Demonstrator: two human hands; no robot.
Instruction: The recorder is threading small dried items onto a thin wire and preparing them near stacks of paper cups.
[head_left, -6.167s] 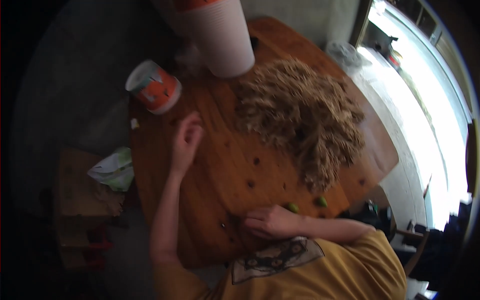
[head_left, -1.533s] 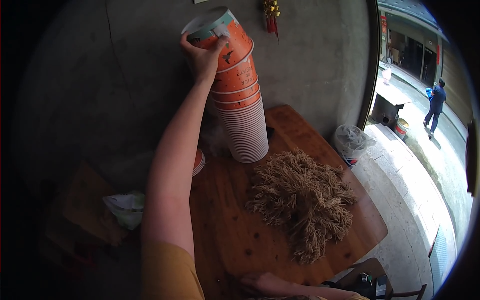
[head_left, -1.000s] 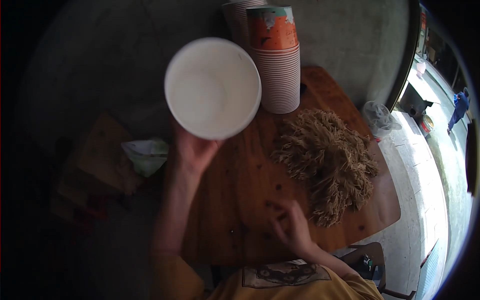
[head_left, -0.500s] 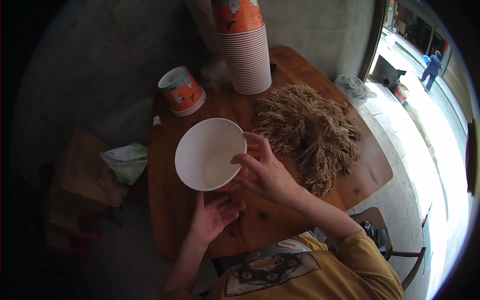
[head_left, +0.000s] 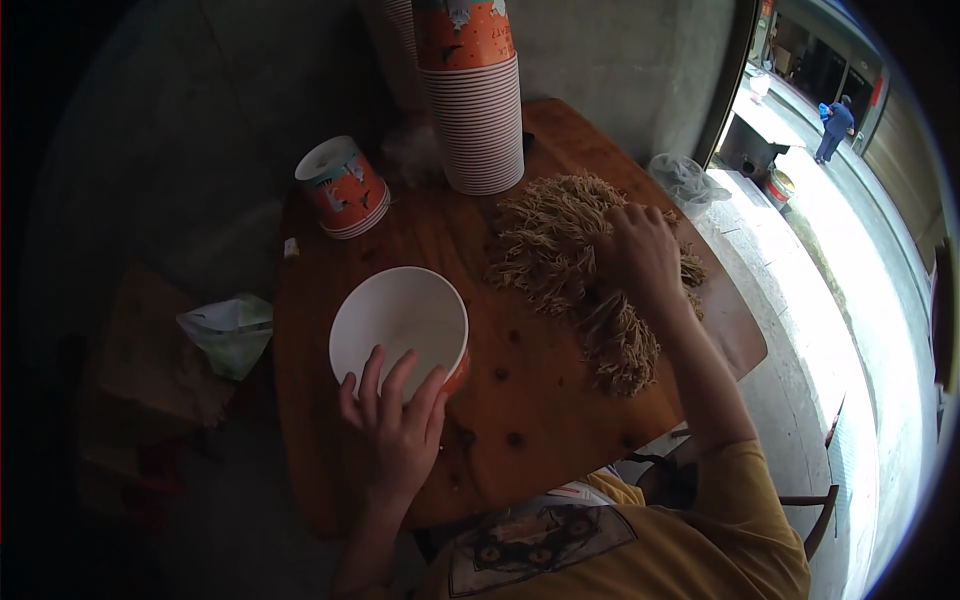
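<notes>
A white-lined paper tub (head_left: 398,325) with an orange outside stands on the wooden table, its opening tipped somewhat toward me. My left hand (head_left: 400,425) is at its near rim, fingers spread and reaching over the edge; whether they press on it is hard to tell. To the right lies a heap of tan, stringy strands (head_left: 555,235). My right hand (head_left: 645,250) is on top of that heap, its fingers curled into the strands and their tips hidden.
A tall stack of paper tubs (head_left: 475,130) rises at the back of the table (head_left: 540,430). Left of it, a short upside-down stack (head_left: 345,190). A clear plastic bag (head_left: 685,180) sits past the right edge; a cardboard box (head_left: 140,350) is at left. Outside, a person (head_left: 836,128) walks.
My right hand has let go of the tub and moved right and away onto the strands. The tub is lower, on the table. My left hand has come up over its near rim.
</notes>
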